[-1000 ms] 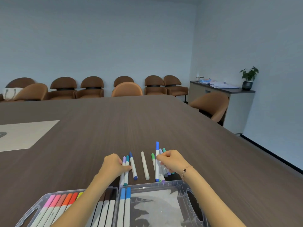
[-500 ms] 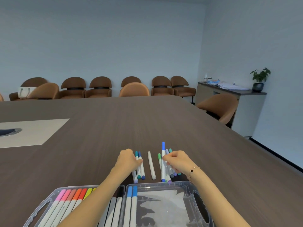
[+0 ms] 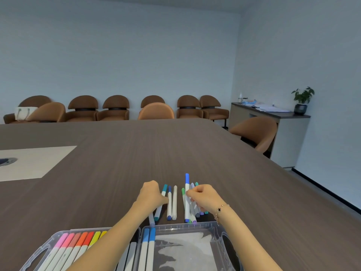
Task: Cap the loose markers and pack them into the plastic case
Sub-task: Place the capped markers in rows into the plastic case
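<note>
Left hand [image 3: 151, 194] curls on the left markers [image 3: 169, 204]; right hand [image 3: 203, 196] pinches a blue-capped marker [image 3: 187, 198] beyond the open case [image 3: 218, 229].

Markers, case, chairs and hands, counted.

Two hands work over one long table [image 3: 117, 153]: the left hand [image 3: 151, 194] and the right hand [image 3: 204, 197]. One open plastic case [image 3: 220, 231] sits nearest, with seven coloured caps visible in its left half [image 3: 82, 239], running pink to yellow, and two blue-capped markers [image 3: 148, 237] in its right half; an arm hides any others. Loose on the table, four markers [image 3: 169, 204] lie by the left hand, and a bunch of roughly five [image 3: 187, 192] sits under the right, too overlapped to count for sure. I count nine brown chairs [image 3: 115, 108], one sideboard [image 3: 283, 130] and one potted plant [image 3: 301, 98].
</note>
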`<action>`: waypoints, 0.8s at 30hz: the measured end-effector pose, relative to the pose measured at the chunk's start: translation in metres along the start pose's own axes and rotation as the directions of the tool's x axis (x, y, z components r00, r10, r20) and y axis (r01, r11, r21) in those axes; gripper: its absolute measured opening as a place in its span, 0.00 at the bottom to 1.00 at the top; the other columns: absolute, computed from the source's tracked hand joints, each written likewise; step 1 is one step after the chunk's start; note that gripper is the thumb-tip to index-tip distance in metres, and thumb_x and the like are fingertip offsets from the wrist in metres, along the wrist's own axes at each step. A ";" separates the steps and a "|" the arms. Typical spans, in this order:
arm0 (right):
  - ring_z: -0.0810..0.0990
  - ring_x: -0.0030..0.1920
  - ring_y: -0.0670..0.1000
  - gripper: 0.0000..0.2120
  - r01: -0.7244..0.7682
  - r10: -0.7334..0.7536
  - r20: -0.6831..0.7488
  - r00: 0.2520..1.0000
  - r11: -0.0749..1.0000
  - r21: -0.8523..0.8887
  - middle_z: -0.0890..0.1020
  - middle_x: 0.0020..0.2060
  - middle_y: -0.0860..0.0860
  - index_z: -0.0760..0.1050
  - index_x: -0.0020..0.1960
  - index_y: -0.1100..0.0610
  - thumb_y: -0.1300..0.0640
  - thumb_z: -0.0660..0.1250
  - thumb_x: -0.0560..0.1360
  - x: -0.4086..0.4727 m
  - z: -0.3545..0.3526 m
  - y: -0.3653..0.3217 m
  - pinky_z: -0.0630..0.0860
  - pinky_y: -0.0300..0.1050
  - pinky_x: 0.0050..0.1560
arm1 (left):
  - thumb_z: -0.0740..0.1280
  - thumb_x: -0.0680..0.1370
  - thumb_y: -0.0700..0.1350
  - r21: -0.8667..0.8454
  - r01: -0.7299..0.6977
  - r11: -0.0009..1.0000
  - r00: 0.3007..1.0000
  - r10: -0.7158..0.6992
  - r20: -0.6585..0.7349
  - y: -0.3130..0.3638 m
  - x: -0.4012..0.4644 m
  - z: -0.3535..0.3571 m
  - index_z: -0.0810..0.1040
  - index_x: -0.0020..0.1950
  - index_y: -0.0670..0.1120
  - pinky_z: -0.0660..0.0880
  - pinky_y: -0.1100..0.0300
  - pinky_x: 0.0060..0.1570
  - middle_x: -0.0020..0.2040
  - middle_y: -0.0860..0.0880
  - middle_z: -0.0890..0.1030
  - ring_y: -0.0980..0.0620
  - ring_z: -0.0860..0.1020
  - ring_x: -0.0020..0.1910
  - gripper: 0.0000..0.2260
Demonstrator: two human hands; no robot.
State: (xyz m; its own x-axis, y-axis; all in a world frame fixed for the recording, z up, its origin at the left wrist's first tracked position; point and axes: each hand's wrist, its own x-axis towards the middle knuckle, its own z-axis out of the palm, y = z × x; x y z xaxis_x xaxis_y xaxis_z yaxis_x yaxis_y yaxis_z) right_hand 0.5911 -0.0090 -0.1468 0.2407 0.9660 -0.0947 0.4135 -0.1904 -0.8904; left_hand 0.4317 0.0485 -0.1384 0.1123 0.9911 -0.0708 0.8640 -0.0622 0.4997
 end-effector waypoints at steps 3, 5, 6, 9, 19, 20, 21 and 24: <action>0.66 0.28 0.45 0.11 0.004 0.000 -0.038 0.999 0.994 0.107 0.70 0.31 0.52 0.75 0.39 0.59 0.53 0.62 0.77 -0.002 -0.010 -0.006 0.68 0.33 0.27 | 0.69 0.75 0.50 -0.093 0.023 0.995 0.999 -0.018 0.050 0.003 -0.006 -0.021 0.76 0.39 0.45 0.70 0.69 0.30 0.33 0.50 0.75 0.56 0.73 0.29 0.10; 0.65 0.28 0.46 0.13 -0.005 0.024 -0.098 0.995 0.983 0.184 0.68 0.28 0.50 0.73 0.37 0.58 0.53 0.62 0.77 0.000 -0.020 -0.008 0.65 0.34 0.27 | 0.67 0.76 0.49 -0.208 0.014 0.978 0.994 0.010 0.112 -0.004 -0.015 -0.037 0.78 0.39 0.45 0.74 0.67 0.37 0.34 0.49 0.77 0.56 0.74 0.32 0.09; 0.64 0.27 0.46 0.14 -0.007 0.038 -0.126 0.991 0.973 0.232 0.67 0.28 0.51 0.72 0.37 0.59 0.52 0.61 0.77 0.001 -0.024 -0.007 0.63 0.35 0.25 | 0.67 0.76 0.47 -0.267 0.014 0.964 0.989 0.026 0.146 -0.008 -0.022 -0.045 0.78 0.40 0.45 0.75 0.66 0.39 0.35 0.49 0.78 0.56 0.75 0.34 0.08; 0.62 0.27 0.47 0.15 -0.031 0.099 -0.182 0.978 0.938 0.344 0.67 0.27 0.52 0.72 0.37 0.60 0.53 0.60 0.78 0.000 -0.032 -0.005 0.62 0.35 0.26 | 0.68 0.76 0.45 -0.328 0.061 0.943 0.964 0.029 0.263 -0.026 -0.044 -0.059 0.80 0.44 0.44 0.77 0.67 0.37 0.38 0.48 0.79 0.56 0.77 0.35 0.05; 0.71 0.30 0.47 0.16 -0.056 0.079 -0.110 0.991 0.978 0.199 0.75 0.31 0.53 0.77 0.40 0.60 0.50 0.59 0.79 -0.002 -0.019 -0.013 0.74 0.36 0.32 | 0.68 0.77 0.45 -0.398 0.079 0.914 0.927 0.080 0.367 -0.044 -0.069 -0.056 0.80 0.50 0.44 0.79 0.67 0.40 0.40 0.49 0.80 0.56 0.78 0.36 0.06; 0.71 0.30 0.47 0.16 -0.055 0.074 -0.099 0.992 0.982 0.183 0.75 0.31 0.53 0.77 0.40 0.59 0.51 0.59 0.79 -0.003 -0.017 -0.014 0.74 0.36 0.32 | 0.68 0.77 0.45 -0.401 0.065 0.914 0.923 0.098 0.372 -0.041 -0.070 -0.055 0.80 0.50 0.44 0.80 0.66 0.43 0.40 0.48 0.80 0.56 0.79 0.36 0.06; 0.71 0.30 0.47 0.16 -0.055 0.070 -0.084 0.994 0.984 0.171 0.75 0.31 0.53 0.77 0.40 0.59 0.51 0.59 0.79 -0.004 -0.016 -0.014 0.74 0.35 0.32 | 0.68 0.77 0.44 -0.406 0.056 0.912 0.922 0.109 0.372 -0.039 -0.070 -0.054 0.80 0.50 0.43 0.80 0.64 0.46 0.41 0.48 0.80 0.56 0.79 0.36 0.06; 0.70 0.29 0.47 0.14 -0.060 0.066 -0.040 0.997 0.988 0.144 0.74 0.31 0.53 0.76 0.40 0.59 0.53 0.59 0.79 -0.008 -0.013 -0.015 0.73 0.35 0.32 | 0.67 0.77 0.43 -0.421 0.087 0.903 0.914 0.095 0.393 -0.036 -0.069 -0.050 0.81 0.49 0.42 0.80 0.59 0.52 0.41 0.48 0.81 0.55 0.80 0.38 0.06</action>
State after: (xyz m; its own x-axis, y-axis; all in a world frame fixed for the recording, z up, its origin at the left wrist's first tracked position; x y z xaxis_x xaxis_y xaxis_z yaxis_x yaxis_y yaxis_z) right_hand 0.5943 -0.0161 -0.1273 0.3024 0.9435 -0.1354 0.2674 -0.2203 -0.9381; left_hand 0.3680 -0.0121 -0.1087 0.3782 0.8542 -0.3567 0.5830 0.0795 0.8086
